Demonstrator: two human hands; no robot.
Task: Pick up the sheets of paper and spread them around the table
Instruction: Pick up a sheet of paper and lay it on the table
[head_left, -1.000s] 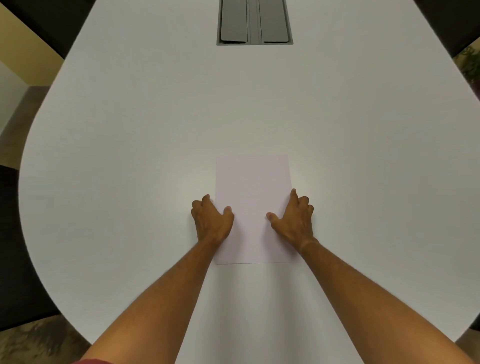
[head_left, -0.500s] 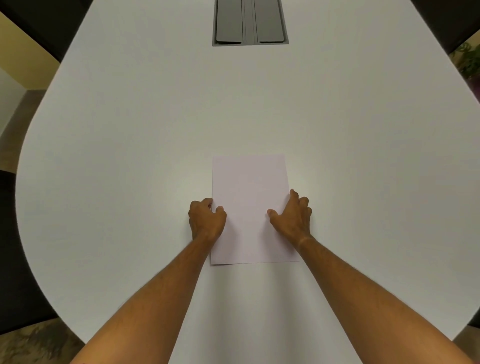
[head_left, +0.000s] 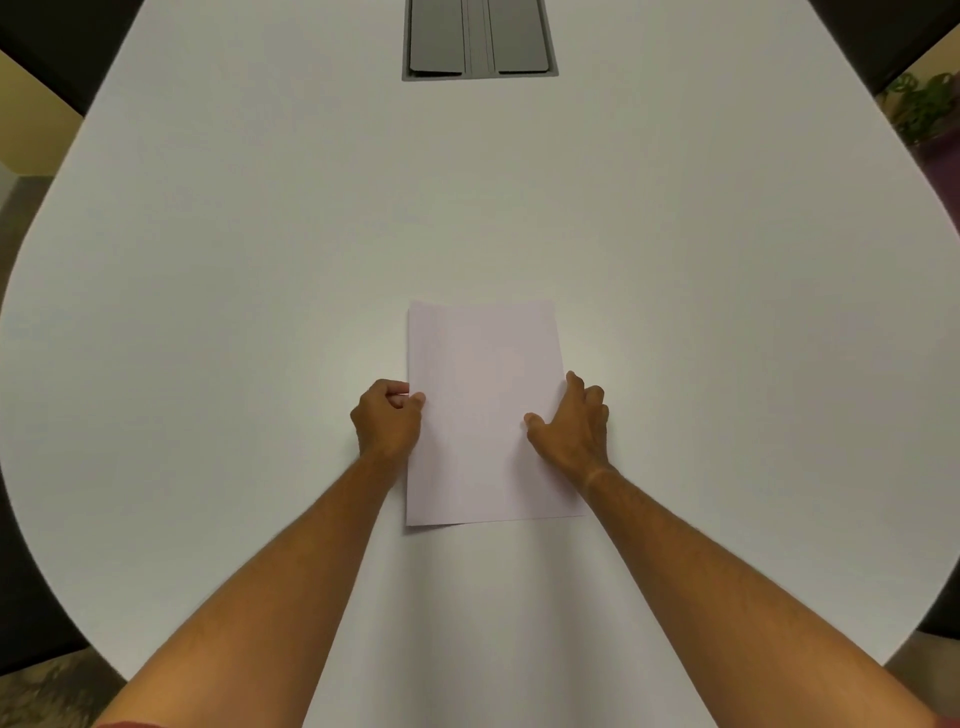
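sheet count in paper stack (head_left: 483, 410): unclear | gray panel (head_left: 479, 39): top cut off

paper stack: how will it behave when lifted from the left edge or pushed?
Probably floppy: the paper stack looks thin and lies flat. Likely to slide and fan on the smooth table; its bottom-left corner already shows offset edges. The left hand pinches one edge, so the far side should droop.
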